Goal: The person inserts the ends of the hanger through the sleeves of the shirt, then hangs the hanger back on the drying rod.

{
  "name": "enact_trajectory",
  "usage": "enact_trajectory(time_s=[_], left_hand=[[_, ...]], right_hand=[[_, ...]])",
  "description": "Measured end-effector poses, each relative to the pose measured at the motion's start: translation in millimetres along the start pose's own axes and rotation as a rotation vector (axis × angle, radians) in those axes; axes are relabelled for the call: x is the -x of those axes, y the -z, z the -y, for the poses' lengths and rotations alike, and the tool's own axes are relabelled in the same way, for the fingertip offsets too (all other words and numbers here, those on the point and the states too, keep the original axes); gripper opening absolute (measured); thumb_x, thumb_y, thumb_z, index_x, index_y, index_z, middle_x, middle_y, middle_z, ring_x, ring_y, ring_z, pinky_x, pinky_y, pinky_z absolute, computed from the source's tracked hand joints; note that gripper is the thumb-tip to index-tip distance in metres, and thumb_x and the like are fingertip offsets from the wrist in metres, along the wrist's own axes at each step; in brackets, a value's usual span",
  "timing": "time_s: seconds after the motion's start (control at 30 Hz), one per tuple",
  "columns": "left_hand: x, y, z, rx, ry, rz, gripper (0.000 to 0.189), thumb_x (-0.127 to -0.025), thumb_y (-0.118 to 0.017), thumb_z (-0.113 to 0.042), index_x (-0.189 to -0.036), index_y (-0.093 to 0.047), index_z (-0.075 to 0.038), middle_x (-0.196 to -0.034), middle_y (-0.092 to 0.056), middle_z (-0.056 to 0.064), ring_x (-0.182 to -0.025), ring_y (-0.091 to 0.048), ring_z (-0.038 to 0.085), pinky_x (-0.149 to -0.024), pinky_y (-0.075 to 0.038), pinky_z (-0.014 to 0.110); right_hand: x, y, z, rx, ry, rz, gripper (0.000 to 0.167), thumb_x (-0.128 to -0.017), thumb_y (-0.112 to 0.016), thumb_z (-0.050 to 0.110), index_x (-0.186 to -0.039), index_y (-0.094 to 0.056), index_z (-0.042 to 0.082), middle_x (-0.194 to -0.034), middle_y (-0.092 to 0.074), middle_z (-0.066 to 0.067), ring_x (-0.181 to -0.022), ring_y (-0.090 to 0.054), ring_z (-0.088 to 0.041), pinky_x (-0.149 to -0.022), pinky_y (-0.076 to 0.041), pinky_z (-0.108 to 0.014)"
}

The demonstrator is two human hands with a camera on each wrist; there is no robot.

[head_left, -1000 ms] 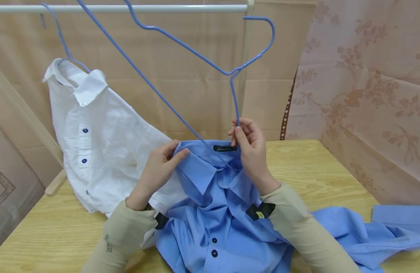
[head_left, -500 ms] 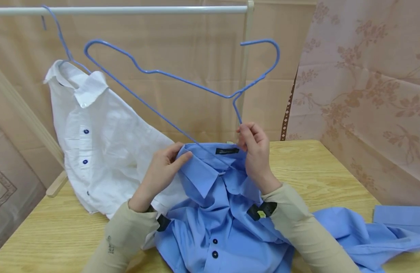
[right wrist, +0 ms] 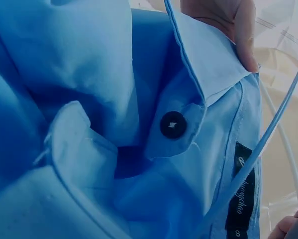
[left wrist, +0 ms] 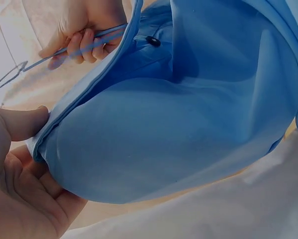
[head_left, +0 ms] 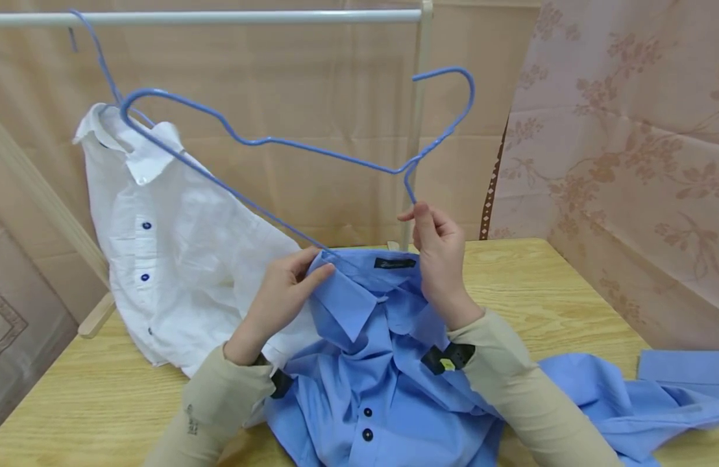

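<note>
A light-blue button-up shirt (head_left: 389,383) lies bunched on the table, its collar held up. My left hand (head_left: 278,292) pinches the collar's left side, thumb over the fold, as the left wrist view shows. My right hand (head_left: 444,266) pinches one arm of a blue wire clothes hanger (head_left: 330,154) just above the collar's right side. The hanger tilts, its hook pointing up at the right and its free end reaching left. Its lower bar runs down into the neck opening, across the black label (right wrist: 241,194); the far end is hidden inside the shirt. A dark button (right wrist: 173,124) shows at the collar band.
A white shirt (head_left: 190,214) hangs on another blue hanger (head_left: 105,68) from the rack's white rail (head_left: 248,17), at the left. The wooden table (head_left: 546,292) also carries a blue shirt sleeve (head_left: 605,395) spread out to the right. Curtains stand behind.
The hanger's free end has swung down and left from above the view, now overlapping the white shirt's collar. Its hook has dropped too. Both hands have shifted slightly right, still holding collar and hanger.
</note>
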State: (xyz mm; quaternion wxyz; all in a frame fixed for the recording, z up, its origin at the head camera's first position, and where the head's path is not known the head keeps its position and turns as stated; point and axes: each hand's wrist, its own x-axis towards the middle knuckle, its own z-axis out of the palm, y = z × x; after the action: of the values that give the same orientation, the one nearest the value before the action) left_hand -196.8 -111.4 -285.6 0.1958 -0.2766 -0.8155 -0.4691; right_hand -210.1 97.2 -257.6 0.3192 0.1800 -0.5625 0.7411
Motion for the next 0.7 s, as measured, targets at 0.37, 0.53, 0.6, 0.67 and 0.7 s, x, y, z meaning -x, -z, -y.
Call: enact_trajectory(time_s=[0.37, 0.53, 0.6, 0.67, 0.7], left_hand=[[0.9, 0.0, -0.2, 0.022, 0.006, 0.012, 0.009, -0.089, -0.059, -0.019, -0.088, -0.061, -0.010, -0.060, -0.038, -0.001, -0.057, -0.042, 0.011, -0.053, -0.033, 0.022], [1.5, -0.4, -0.3, 0.031, 0.018, 0.014, 0.009, -0.089, -0.059, -0.019, -0.091, -0.062, -0.010, -0.061, -0.040, -0.001, -0.057, -0.042, 0.012, -0.054, -0.034, 0.023], [1.6, -0.7, -0.2, 0.032, 0.021, 0.016, 0.010, -0.089, -0.059, -0.019, -0.092, -0.062, -0.011, -0.061, -0.041, -0.001, -0.058, -0.043, 0.012, -0.054, -0.034, 0.023], [1.6, -0.7, -0.3, 0.035, 0.026, 0.019, 0.010, -0.089, -0.058, -0.020, -0.093, -0.062, -0.011, -0.062, -0.042, -0.001, -0.059, -0.043, 0.013, -0.054, -0.035, 0.023], [1.6, -0.8, -0.2, 0.033, 0.029, 0.020, 0.011, -0.089, -0.058, -0.020, -0.093, -0.062, -0.011, -0.062, -0.042, -0.001, -0.059, -0.043, 0.013, -0.054, -0.035, 0.023]], right_hand=[[2.8, -5.7, -1.8, -0.237, 0.084, -0.117, 0.016, -0.089, -0.054, 0.018, -0.094, -0.069, 0.014, -0.060, -0.044, 0.004, -0.052, -0.034, -0.008, -0.049, -0.026, -0.017], [0.7, -5.4, -1.5, -0.317, 0.050, -0.099, 0.019, -0.093, -0.047, 0.008, -0.089, -0.065, 0.013, -0.067, -0.050, 0.002, -0.055, -0.039, -0.008, -0.051, -0.030, -0.017], [-0.6, -4.5, -1.6, -0.326, 0.062, -0.084, 0.020, -0.094, -0.044, 0.005, -0.091, -0.062, 0.013, -0.069, -0.050, 0.001, -0.057, -0.040, -0.008, -0.052, -0.030, -0.017], [-2.1, -3.5, -1.3, -0.351, 0.085, -0.060, 0.020, -0.094, -0.042, 0.003, -0.095, -0.060, 0.012, -0.069, -0.049, 0.000, -0.057, -0.040, -0.009, -0.052, -0.030, -0.018], [-2.9, -3.0, -1.2, -0.369, 0.098, -0.046, 0.020, -0.094, -0.041, 0.002, -0.098, -0.059, 0.011, -0.069, -0.048, 0.000, -0.057, -0.039, -0.010, -0.051, -0.029, -0.019]])
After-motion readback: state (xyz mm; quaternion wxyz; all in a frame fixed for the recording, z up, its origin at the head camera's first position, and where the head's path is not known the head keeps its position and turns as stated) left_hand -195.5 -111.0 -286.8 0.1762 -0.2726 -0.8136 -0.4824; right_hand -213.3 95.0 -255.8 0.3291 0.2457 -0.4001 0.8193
